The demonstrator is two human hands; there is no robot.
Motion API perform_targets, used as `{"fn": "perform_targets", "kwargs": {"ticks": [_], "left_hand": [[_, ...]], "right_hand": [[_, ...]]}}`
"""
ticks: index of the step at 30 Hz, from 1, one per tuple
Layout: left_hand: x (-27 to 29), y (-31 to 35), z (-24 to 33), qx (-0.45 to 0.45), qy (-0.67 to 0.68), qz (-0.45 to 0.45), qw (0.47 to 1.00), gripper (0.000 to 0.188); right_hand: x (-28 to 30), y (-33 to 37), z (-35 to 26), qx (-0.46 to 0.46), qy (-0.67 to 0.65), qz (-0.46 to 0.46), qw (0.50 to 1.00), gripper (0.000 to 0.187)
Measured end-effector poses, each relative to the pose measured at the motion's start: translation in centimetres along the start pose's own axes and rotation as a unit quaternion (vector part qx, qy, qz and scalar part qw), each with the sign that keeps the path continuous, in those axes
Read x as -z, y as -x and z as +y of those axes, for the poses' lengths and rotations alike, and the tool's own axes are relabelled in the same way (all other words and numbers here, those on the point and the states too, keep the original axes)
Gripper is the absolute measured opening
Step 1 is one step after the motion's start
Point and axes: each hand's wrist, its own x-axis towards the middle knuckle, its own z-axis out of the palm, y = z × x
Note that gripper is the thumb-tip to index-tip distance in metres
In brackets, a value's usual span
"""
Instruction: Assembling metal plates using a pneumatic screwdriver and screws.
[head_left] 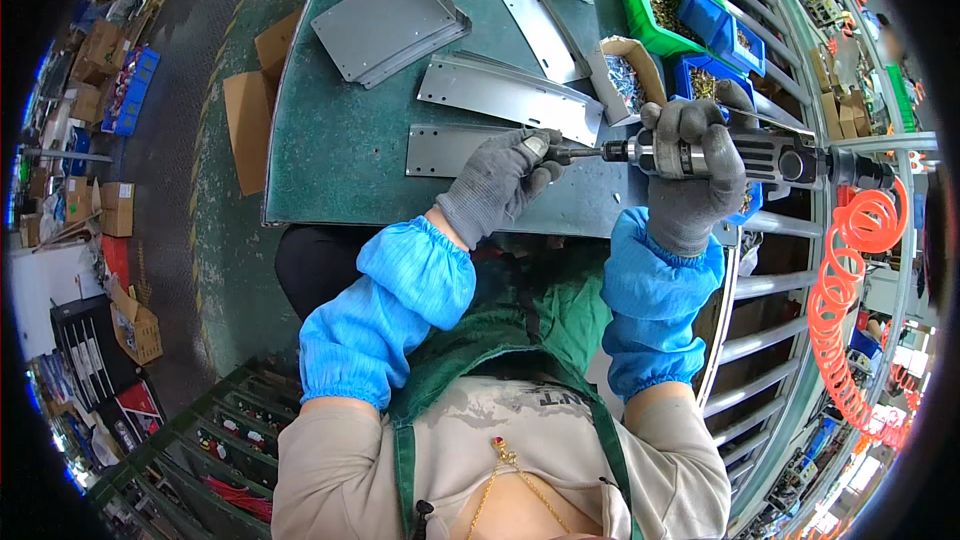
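My gloved right hand [695,165] is wrapped round a pneumatic screwdriver [775,158], held level with its bit pointing left. My gloved left hand [505,175] is closed at the tip of the bit, its fingers pinched together; whatever sits between them is too small to make out. Beneath the left hand lies a grey metal plate with holes [440,148], close to the table's near edge. A longer bent metal plate [510,95] lies just beyond it. A coiled orange air hose [840,280] runs from the tool's rear end.
The green table [340,160] also carries a wide grey metal panel [385,25] and another strip plate [545,35]. Small fasteners fill a cardboard box [625,80], a green bin [660,10] and blue bins [715,25] at the right. A metal roller rack [775,285] borders the table there.
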Motion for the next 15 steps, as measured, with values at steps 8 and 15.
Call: {"fn": "perform_targets", "kwargs": {"ticks": [8, 15], "left_hand": [[1.4, 3.3, 1.1, -0.007, 0.100, 0.035, 0.994, 0.019], [5.0, 7.0, 3.0, -0.069, 0.081, 0.108, 0.988, 0.017]], "right_hand": [[-1.5, 0.7, 1.4, -0.017, -0.094, -0.046, 0.994, 0.043], [-6.9, 1.4, 4.6, -0.053, -0.106, -0.034, 0.992, 0.043]]}}
